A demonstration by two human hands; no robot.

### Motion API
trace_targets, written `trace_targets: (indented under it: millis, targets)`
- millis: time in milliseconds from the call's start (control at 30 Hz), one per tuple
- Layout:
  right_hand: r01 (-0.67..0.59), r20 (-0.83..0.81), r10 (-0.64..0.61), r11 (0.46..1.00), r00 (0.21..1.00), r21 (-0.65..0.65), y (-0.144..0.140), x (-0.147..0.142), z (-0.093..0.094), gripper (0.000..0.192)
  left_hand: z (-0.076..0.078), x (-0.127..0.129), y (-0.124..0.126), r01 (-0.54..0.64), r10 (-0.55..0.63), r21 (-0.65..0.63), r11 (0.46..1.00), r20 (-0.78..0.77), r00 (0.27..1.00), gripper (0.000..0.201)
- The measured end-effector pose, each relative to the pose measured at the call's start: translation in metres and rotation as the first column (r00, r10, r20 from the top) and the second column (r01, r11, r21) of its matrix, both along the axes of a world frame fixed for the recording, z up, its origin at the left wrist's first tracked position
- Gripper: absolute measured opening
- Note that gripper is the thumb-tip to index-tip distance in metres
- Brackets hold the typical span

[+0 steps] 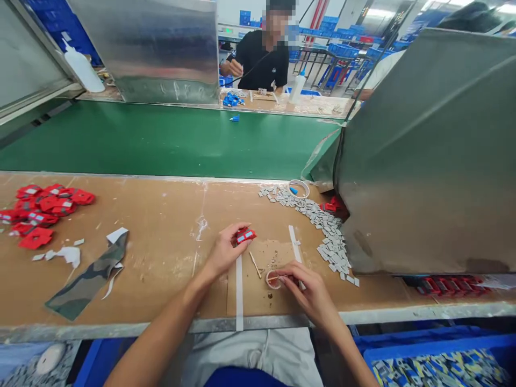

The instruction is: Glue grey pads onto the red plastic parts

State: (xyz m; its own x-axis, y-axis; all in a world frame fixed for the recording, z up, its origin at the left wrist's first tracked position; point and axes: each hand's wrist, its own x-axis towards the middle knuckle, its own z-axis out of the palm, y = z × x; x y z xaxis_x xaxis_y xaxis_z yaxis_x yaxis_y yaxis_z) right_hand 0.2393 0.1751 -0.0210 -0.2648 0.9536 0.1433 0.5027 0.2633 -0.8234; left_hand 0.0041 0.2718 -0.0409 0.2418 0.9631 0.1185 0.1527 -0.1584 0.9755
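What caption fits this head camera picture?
Left hand holds a red part; right hand dips into a small cup.

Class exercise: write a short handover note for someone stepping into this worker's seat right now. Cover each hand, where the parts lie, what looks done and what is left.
Left hand: holds one small red part above the bench.
Right hand: fingers at the small round cup on the brown mat; a thin stick lies beside it.
Parts: grey tiles in a strip to the right; pile of red parts far left.
Done: cannot tell which red parts are finished.
Left: the held part has no tile visible on it yet.
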Motion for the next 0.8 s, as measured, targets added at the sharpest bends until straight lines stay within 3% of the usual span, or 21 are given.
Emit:
trace_targets:
  millis: [100,200,300,367,567,700,800]
  targets:
    - [-0.032,-0.039,0.031,0.999,0.999,-0.016,0.001,-0.003,0.006,0.019,0.001,-0.004,0.001,-0.022,0.022,0.003,1.0,-0.041,0.999,0.04]
    - [-0.018,-0.089,0.017,1.0,0.996,-0.004,0.0,-0.007,0.007,0.016,0.007,-0.005,0.001,-0.02,0.028,0.057,0.998,-0.13,0.991,0.029]
    - [0.092,-0.148,-0.084,0.995,0.985,0.046,0.001,-0.008,0.003,0.016,0.01,-0.003,0.0,0.042,-0.025,0.109,0.993,-0.152,0.988,0.014]
    - [0.196,-0.191,-0.182,0.979,0.965,0.06,0.0,-0.007,-0.002,0.017,0.009,0.001,-0.001,0.091,-0.082,0.09,0.992,-0.102,0.991,0.017]
    - [0.355,-0.337,-0.388,0.922,0.858,-0.158,-0.007,0.001,-0.021,0.025,-0.002,0.012,-0.002,0.189,-0.186,-0.094,0.977,0.034,0.982,0.029]
    - [0.369,-0.453,-0.456,0.889,0.766,-0.272,-0.007,0.004,-0.026,0.03,-0.004,0.014,0.0,0.193,-0.192,-0.095,0.977,0.025,0.981,0.03]
    - [0.361,-0.505,-0.44,0.898,0.742,-0.252,0.004,0.003,-0.017,0.026,-0.006,0.015,0.001,0.188,-0.19,-0.068,0.98,-0.024,0.982,0.027]
